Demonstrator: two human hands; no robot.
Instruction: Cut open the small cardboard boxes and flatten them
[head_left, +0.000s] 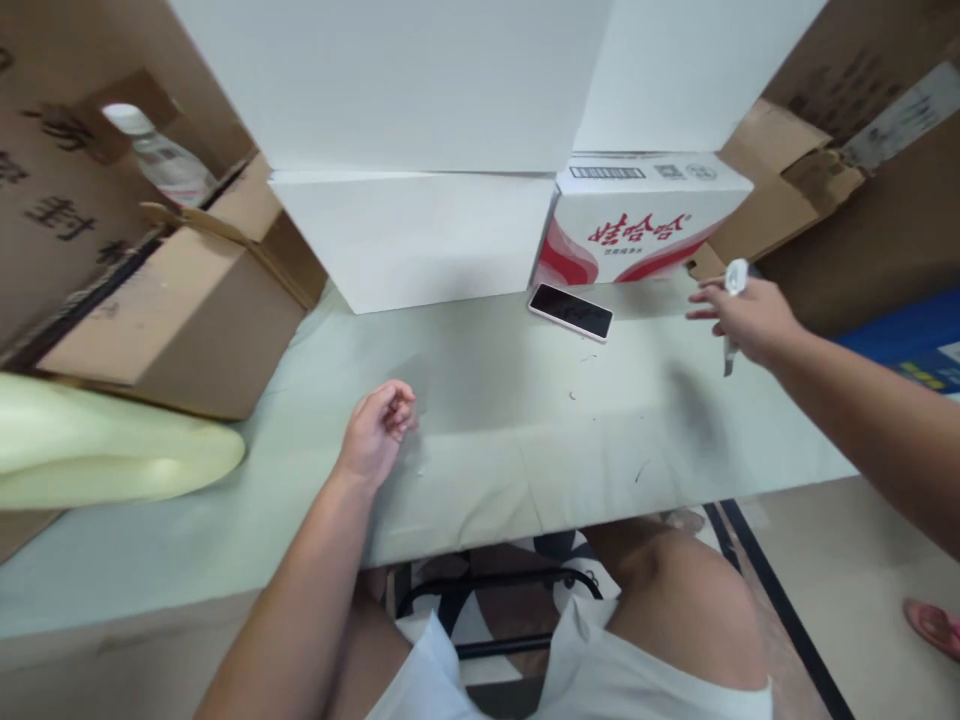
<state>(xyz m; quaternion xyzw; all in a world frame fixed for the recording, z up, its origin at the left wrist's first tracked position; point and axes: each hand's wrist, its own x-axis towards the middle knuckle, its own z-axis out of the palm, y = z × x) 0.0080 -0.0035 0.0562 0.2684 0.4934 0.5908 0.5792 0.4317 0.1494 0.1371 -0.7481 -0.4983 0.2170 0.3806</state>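
Observation:
My left hand [376, 432] rests on the pale green table [495, 420] near its front edge, fingers curled loosely inward with nothing visible in them. My right hand [745, 318] hovers over the table's right side, gripping a small white tool [733, 290] with a thin metal tip that pokes out below the palm; the first fingers stretch out to the left. A phone [571, 311] with a dark screen lies face up on the table, left of my right hand and in front of a white box with red print [637, 225].
Large white boxes [420, 230] stand at the back of the table. An open brown carton [187, 300] sits at the left with a plastic bottle [161, 160] behind it. A pale yellow-green object [112, 450] lies at the left edge. More brown cartons [795, 190] stand at the right.

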